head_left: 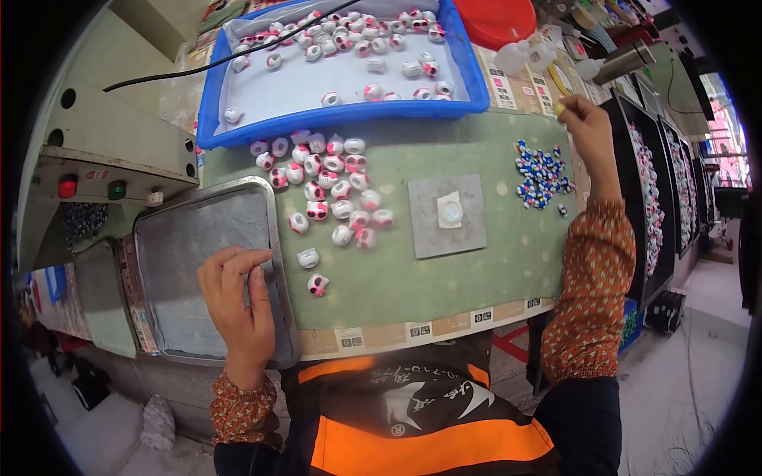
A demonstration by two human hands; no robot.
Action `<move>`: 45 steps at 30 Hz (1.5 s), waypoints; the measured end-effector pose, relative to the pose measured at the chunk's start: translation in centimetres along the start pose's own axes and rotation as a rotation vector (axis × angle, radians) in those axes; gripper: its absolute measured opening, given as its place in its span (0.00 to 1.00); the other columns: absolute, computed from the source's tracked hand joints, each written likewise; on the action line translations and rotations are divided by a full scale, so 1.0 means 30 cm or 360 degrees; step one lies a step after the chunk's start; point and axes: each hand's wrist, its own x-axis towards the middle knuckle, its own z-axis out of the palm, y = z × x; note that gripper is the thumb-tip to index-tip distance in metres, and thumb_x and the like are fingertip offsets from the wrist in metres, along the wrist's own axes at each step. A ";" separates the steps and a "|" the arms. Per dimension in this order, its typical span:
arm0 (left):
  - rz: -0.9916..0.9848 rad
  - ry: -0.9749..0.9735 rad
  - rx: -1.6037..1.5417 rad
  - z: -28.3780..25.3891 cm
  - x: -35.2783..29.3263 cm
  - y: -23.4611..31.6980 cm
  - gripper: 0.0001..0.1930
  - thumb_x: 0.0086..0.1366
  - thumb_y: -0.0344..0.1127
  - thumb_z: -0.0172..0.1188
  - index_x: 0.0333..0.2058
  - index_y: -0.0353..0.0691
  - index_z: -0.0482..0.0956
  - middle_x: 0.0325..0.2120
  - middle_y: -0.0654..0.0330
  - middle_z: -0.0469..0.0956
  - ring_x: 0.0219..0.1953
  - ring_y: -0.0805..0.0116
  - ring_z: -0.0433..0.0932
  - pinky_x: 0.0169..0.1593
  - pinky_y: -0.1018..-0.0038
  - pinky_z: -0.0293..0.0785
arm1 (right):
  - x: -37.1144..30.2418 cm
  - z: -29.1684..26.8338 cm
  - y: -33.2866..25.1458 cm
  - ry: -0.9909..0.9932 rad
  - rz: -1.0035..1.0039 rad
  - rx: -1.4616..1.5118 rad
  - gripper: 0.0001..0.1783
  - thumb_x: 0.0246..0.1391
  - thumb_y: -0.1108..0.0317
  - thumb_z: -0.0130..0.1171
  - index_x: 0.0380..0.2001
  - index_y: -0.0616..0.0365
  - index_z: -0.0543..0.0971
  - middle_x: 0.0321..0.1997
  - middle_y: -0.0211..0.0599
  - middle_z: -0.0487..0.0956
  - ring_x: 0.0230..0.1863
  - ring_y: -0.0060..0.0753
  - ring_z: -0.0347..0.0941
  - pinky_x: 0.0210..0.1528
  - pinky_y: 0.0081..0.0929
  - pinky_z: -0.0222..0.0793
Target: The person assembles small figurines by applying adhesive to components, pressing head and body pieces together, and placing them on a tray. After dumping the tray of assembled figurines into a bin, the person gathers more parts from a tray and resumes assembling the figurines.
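My left hand hovers over the right rim of a shallow metal tray. Its fingers are loosely bent, with a small gap at the thumb and nothing visible between them. At the far right of the green mat, my right hand pinches a small yellow piece, mostly covered by the fingertips. Below that hand lies a pile of small blue, white and red parts. Many white and pink animal-head figures are spread between the tray and a grey square plate. A round clear disc rests on a pale pad upon the plate.
Behind the mat stands a blue bin with more white-and-pink heads; a black cable crosses over it. A machine housing with red and green buttons is at left. Black trays of parts line the right. A red lid lies behind.
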 end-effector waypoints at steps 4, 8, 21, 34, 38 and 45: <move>0.0094 -0.0001 -0.0019 0.000 0.004 0.022 0.08 0.66 0.26 0.55 0.42 0.40 0.80 0.39 0.54 0.75 0.45 0.55 0.71 0.50 0.63 0.65 | -0.203 -0.057 -0.018 -0.0155 0.0073 -0.0004 0.09 0.57 0.72 0.60 0.38 0.66 0.82 0.31 0.28 0.81 0.33 0.15 0.73 0.38 0.17 0.68; 0.0230 0.0007 -0.0014 -0.009 0.014 0.057 0.08 0.65 0.26 0.55 0.41 0.40 0.80 0.38 0.55 0.75 0.44 0.55 0.71 0.50 0.63 0.65 | -0.263 -0.061 -0.017 -0.0002 0.0117 -0.0078 0.10 0.57 0.72 0.59 0.40 0.65 0.82 0.32 0.34 0.83 0.34 0.20 0.76 0.39 0.22 0.70; 0.0227 0.0037 0.0040 -0.029 -0.070 0.064 0.09 0.63 0.25 0.57 0.41 0.40 0.80 0.38 0.55 0.75 0.44 0.54 0.72 0.50 0.62 0.66 | -0.277 0.004 -0.103 -0.0196 0.0071 -0.0463 0.10 0.52 0.72 0.60 0.39 0.63 0.79 0.33 0.48 0.81 0.35 0.43 0.79 0.39 0.38 0.72; 0.0231 -0.0022 -0.0014 -0.041 -0.046 0.065 0.08 0.64 0.25 0.57 0.41 0.41 0.81 0.38 0.55 0.75 0.44 0.55 0.71 0.50 0.62 0.65 | -0.488 0.009 -0.234 0.0034 -0.0731 -0.0384 0.13 0.49 0.81 0.56 0.40 0.59 0.78 0.39 0.42 0.76 0.43 0.48 0.71 0.47 0.42 0.67; 0.0248 -0.0036 -0.0041 -0.047 -0.033 0.074 0.09 0.63 0.24 0.57 0.41 0.40 0.80 0.38 0.55 0.75 0.44 0.55 0.71 0.49 0.63 0.65 | -0.560 0.014 -0.255 -0.0024 -0.0499 -0.0160 0.11 0.49 0.82 0.57 0.37 0.59 0.79 0.37 0.41 0.76 0.41 0.47 0.71 0.45 0.41 0.68; 0.0295 -0.0088 -0.0069 -0.050 0.008 0.093 0.09 0.63 0.24 0.57 0.40 0.41 0.81 0.38 0.56 0.76 0.43 0.55 0.72 0.49 0.63 0.66 | -0.584 0.055 -0.323 -0.0116 -0.0647 -0.0396 0.12 0.47 0.81 0.60 0.37 0.59 0.79 0.34 0.40 0.75 0.40 0.46 0.71 0.43 0.41 0.68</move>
